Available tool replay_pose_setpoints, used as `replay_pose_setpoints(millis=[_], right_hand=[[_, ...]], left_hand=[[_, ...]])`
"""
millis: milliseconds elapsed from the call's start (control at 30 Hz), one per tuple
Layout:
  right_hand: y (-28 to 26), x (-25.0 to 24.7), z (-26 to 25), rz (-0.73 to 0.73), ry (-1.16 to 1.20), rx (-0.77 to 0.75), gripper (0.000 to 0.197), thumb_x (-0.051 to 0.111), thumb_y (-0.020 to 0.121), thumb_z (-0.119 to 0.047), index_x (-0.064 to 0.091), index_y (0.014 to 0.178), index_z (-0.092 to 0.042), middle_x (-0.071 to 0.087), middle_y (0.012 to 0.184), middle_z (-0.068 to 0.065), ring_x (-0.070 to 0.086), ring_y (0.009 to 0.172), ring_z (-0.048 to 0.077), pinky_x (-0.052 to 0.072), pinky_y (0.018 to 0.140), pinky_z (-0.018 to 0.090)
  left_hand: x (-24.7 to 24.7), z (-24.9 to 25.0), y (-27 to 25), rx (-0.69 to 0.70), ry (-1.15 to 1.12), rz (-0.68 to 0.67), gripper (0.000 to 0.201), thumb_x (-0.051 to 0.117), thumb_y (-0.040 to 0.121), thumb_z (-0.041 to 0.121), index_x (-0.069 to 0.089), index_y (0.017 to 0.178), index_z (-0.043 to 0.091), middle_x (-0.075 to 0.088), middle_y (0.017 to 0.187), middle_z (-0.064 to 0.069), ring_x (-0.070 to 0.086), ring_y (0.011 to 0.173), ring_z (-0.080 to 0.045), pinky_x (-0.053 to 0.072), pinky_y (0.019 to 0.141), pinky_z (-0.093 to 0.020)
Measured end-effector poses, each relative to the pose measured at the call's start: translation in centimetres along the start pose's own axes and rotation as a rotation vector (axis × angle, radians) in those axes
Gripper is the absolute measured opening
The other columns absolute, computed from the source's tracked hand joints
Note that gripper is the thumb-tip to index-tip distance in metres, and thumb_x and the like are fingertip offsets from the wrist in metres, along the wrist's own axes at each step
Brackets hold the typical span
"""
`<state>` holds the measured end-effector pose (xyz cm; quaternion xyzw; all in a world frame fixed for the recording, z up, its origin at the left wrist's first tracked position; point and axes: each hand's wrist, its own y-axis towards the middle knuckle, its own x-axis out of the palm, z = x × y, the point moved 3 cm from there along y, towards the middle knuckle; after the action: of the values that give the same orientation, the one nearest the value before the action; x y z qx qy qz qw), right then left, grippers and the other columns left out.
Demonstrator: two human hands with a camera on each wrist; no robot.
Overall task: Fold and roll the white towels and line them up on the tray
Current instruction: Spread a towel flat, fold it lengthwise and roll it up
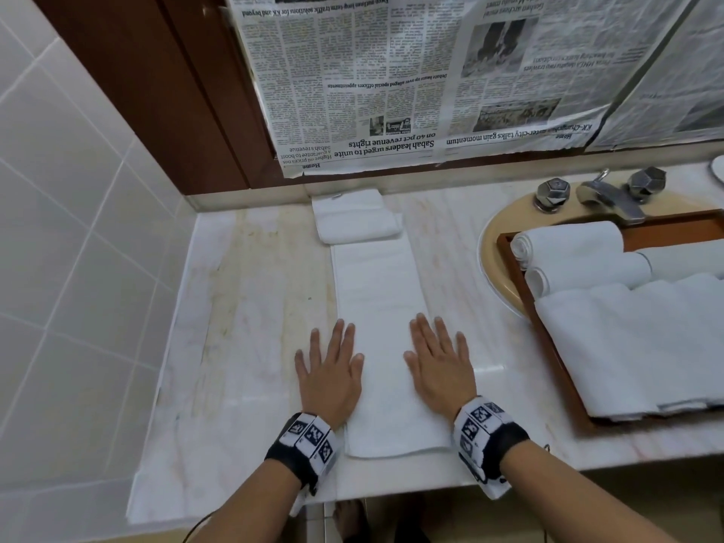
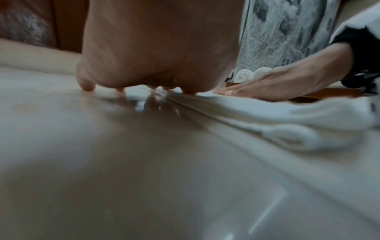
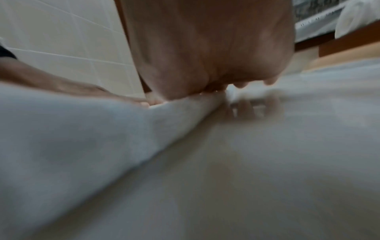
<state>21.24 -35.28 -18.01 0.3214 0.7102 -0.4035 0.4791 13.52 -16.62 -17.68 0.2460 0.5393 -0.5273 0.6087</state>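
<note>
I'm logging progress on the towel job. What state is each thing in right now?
long towel: folded into a narrow strip, flat on the counter, unrolled
left hand: flat, pressing the strip's left edge
right hand: flat, pressing its right edge
small folded towel: lying at the strip's far end
rolled towels: lined up in the tray
tray: over the sink
flat towels: on the tray, unrolled

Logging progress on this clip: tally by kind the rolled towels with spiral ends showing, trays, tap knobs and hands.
Rolls: 2, far, near
Tray: 1
Knobs: 2, one, another
Hands: 2, left hand, right hand
Total: 7
</note>
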Motion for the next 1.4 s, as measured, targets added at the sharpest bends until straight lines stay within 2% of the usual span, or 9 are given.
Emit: replay_pose_setpoints(millis=[300, 400, 500, 633, 800, 933, 1100, 1267, 1400], right_hand=[[-6.7, 2.5, 0.8, 0.04, 0.041, -0.093, 0.06, 0.001, 0.101, -0.051, -0.006, 0.156, -0.03, -0.015, 0.162, -0.015, -0.014, 0.15, 0.012, -0.01, 0.12, 0.039], [-7.5, 1.2, 1.8, 0.131, 0.14, -0.021, 0.063, 0.008, 0.1, -0.046, 0.021, 0.156, -0.021, 0.012, 0.164, -0.003, 0.013, 0.151, 0.02, 0.007, 0.122, 0.039], [-9.6, -0.5, 2.0, 0.269, 0.233, -0.153, 0.048, 0.037, 0.097, -0.043, 0.059, 0.127, -0.013, 0.055, 0.135, 0.004, 0.053, 0.12, 0.023, 0.044, 0.102, 0.036], [-11.9, 0.2, 1.4, 0.017, 0.214, -0.363, 0.046, 0.062, 0.087, -0.042, 0.059, 0.126, -0.017, 0.053, 0.132, -0.002, 0.05, 0.118, 0.017, 0.045, 0.1, 0.029], [-12.5, 1.1, 0.2, 0.171, 0.037, -0.425, 0.036, 0.085, 0.063, -0.019, 0.068, 0.095, -0.015, 0.062, 0.101, 0.0, 0.064, 0.087, 0.017, 0.056, 0.063, 0.023], [-12.5, 1.3, -0.3, 0.173, 0.001, -0.416, 0.032, 0.084, 0.059, -0.011, 0.065, 0.084, -0.012, 0.061, 0.089, 0.002, 0.061, 0.078, 0.02, 0.051, 0.052, 0.024], [-10.7, -0.2, 0.6, -0.011, 0.272, -0.284, 0.024, 0.06, 0.089, -0.023, 0.066, 0.11, -0.013, 0.063, 0.106, 0.002, 0.055, 0.1, 0.019, 0.044, 0.087, 0.028], [-9.2, -2.0, 1.3, -0.165, 0.534, -0.15, 0.007, 0.062, 0.085, -0.02, 0.065, 0.091, -0.023, 0.066, 0.084, -0.003, 0.06, 0.077, 0.016, 0.048, 0.07, 0.025], [-9.0, -2.1, 2.1, -0.192, 0.645, -0.142, 0.016, 0.059, 0.088, -0.015, 0.059, 0.099, -0.027, 0.063, 0.087, 0.002, 0.055, 0.067, 0.012, 0.047, 0.057, 0.017]], left_hand=[[1.2, -1.3, -5.6, 0.065, 0.057, 0.025, 0.053, 0.007, 0.103, 0.052, -0.007, 0.154, 0.049, -0.014, 0.161, 0.024, -0.012, 0.153, -0.018, -0.004, 0.12, -0.052], [0.8, -1.3, -6.1, 0.085, 0.001, -0.003, 0.053, 0.02, 0.104, 0.046, 0.014, 0.157, 0.041, 0.002, 0.165, 0.018, 0.003, 0.153, -0.021, 0.009, 0.12, -0.053], [0.3, -1.3, -7.8, 0.3, -0.143, 0.047, 0.051, 0.04, 0.094, 0.052, 0.052, 0.139, 0.031, 0.043, 0.15, 0.009, 0.039, 0.136, -0.017, 0.036, 0.11, -0.048], [1.1, -1.3, -10.3, 0.507, -0.12, 0.002, 0.051, 0.059, 0.083, 0.062, 0.061, 0.125, 0.033, 0.055, 0.131, 0.014, 0.047, 0.12, -0.01, 0.043, 0.096, -0.035], [1.8, -0.8, -11.6, 0.52, -0.044, 0.092, 0.035, 0.057, 0.081, 0.052, 0.064, 0.109, 0.032, 0.062, 0.106, 0.014, 0.056, 0.096, -0.011, 0.046, 0.072, -0.027], [1.9, 0.8, -12.5, 0.485, 0.064, 0.179, 0.019, 0.051, 0.074, 0.039, 0.062, 0.087, 0.029, 0.057, 0.083, 0.012, 0.058, 0.074, -0.014, 0.042, 0.061, -0.027], [1.9, 2.5, -12.7, 0.376, 0.139, 0.142, 0.022, 0.048, 0.067, 0.036, 0.053, 0.086, 0.025, 0.052, 0.086, 0.006, 0.053, 0.076, -0.018, 0.042, 0.057, -0.033], [1.3, 2.7, -12.4, 0.249, 0.189, -0.026, 0.036, 0.044, 0.082, 0.035, 0.051, 0.116, 0.024, 0.051, 0.112, 0.005, 0.049, 0.103, -0.021, 0.036, 0.076, -0.037], [0.4, 1.4, -11.1, 0.222, -0.025, -0.101, 0.033, 0.039, 0.088, 0.038, 0.056, 0.11, 0.022, 0.057, 0.101, 0.004, 0.054, 0.097, -0.02, 0.04, 0.08, -0.034]])
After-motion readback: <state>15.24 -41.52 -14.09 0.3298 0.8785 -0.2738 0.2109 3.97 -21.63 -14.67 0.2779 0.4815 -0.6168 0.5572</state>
